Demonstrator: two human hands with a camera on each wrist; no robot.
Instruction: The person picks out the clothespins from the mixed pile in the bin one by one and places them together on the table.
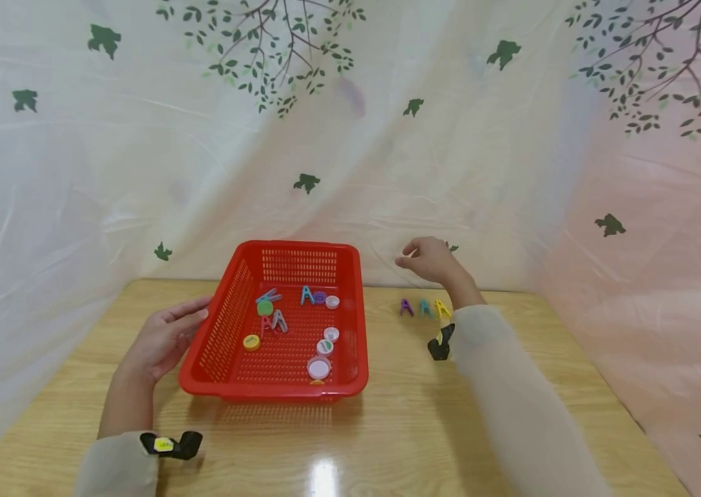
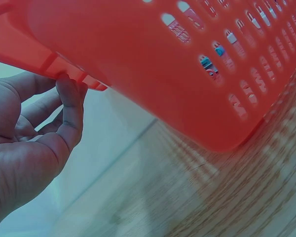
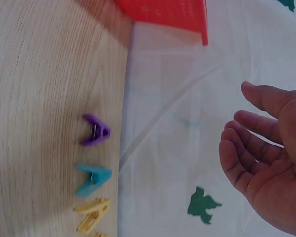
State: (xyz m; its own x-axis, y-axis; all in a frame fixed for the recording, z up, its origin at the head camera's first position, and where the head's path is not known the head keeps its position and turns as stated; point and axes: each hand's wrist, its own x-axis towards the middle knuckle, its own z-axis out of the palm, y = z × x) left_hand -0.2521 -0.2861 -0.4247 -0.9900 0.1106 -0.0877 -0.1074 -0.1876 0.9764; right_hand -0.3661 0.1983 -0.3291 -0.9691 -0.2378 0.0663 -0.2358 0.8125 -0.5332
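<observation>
A red plastic basket (image 1: 269, 388) stands on the table with small clothespins and bottle caps scattered inside. At its left side my left hand (image 1: 166, 338) pinches the rim, the bent thumb and fingers meeting at the rim's edge in the left wrist view. My right hand (image 1: 431, 261) hovers in the air right of the basket, holding nothing, its fingers loosely bent. On the table below it lie a purple clothespin (image 3: 96, 130), a teal clothespin (image 3: 93, 178) and a yellow clothespin (image 3: 92, 215) in a row. Part of another yellow piece shows at the right wrist view's lower edge.
Inside the basket are blue clothespins (image 1: 306, 295), a grey clothespin (image 1: 279, 321), a green cap (image 1: 265, 308), a yellow cap (image 1: 251, 342) and several pale caps (image 1: 319, 367). A wooden table (image 1: 400, 414) ends at a leaf-printed curtain (image 1: 350, 152) behind and at the sides.
</observation>
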